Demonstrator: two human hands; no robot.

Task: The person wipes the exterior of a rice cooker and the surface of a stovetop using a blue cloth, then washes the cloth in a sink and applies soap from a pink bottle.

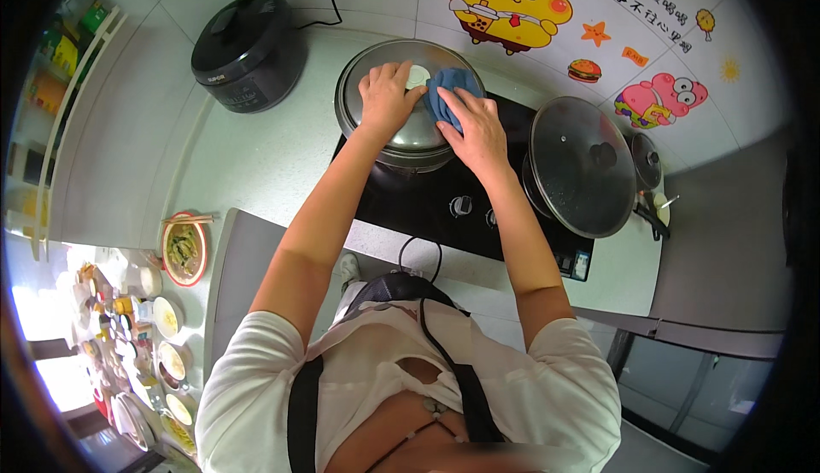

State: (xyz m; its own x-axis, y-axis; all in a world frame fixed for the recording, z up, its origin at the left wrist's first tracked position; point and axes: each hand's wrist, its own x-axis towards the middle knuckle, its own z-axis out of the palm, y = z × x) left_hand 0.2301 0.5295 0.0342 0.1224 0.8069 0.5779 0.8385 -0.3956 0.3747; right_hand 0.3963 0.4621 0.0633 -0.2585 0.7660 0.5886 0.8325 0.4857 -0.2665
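Observation:
A large round metal pot lid [354, 102] with a pale knob [417, 78] covers a pot [414, 159] on the black cooktop [401, 204]. Left of the knob, my left hand [389, 102] rests on the lid, fingers laid on the metal and thumb stretched toward the knob. My right hand [478, 127] holds a folded blue cloth [448, 97] against the lid's right side. Its fingers lie over the cloth and partly hide it.
A wok with a glass lid [581, 170] stands on the right of the cooktop, with a smaller lidded pot [647, 161] beyond. A dark electric cooker [248, 55] sits back left. Nearer on the counter's left are a bowl of food [184, 253] with chopsticks [190, 219] and several dishes [168, 317].

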